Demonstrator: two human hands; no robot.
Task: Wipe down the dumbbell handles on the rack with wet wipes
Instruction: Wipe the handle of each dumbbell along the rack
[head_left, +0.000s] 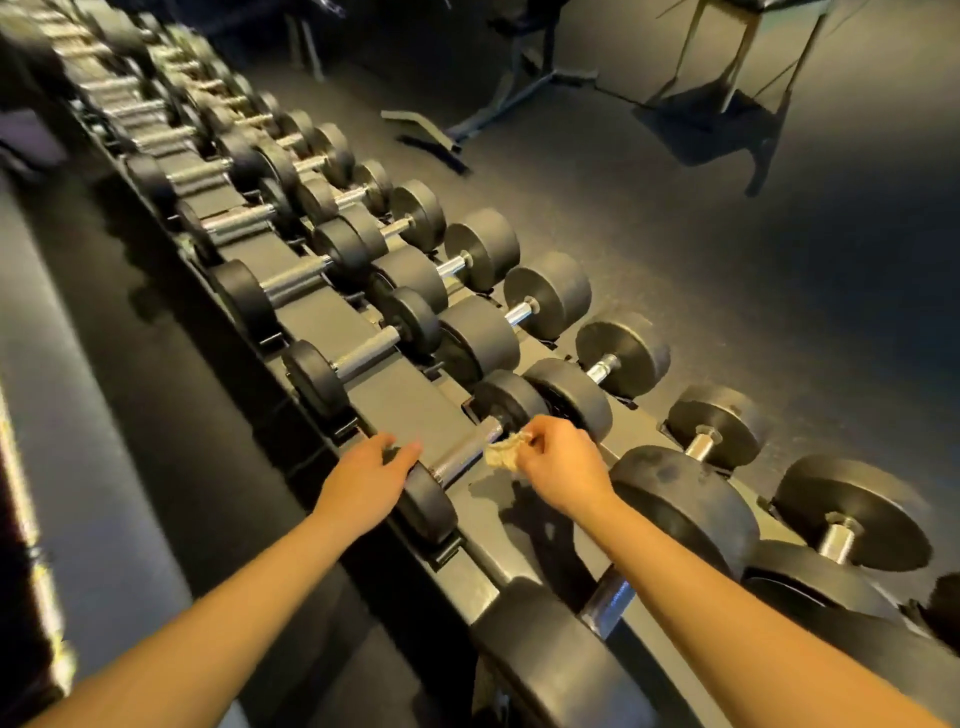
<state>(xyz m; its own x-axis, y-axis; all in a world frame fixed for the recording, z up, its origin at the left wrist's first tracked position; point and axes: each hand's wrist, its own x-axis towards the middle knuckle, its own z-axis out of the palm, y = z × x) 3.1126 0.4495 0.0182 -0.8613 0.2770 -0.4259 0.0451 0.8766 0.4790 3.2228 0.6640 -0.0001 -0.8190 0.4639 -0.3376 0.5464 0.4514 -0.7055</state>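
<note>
While the left grip (366, 470) rests, fingers spread, on the dumbbell's near head (428, 501), the right grip (558, 462) pinches a crumpled wipe (501, 451) against the handle (462, 454) on the rack (395, 395). The handle's long axis runs leftward toward the resting hand.

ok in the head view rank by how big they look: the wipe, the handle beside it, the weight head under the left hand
1. weight head, under the left hand.
2. handle.
3. wipe, crumpled in the right hand; fingers hide part, so handle versus wipe is close.
</note>
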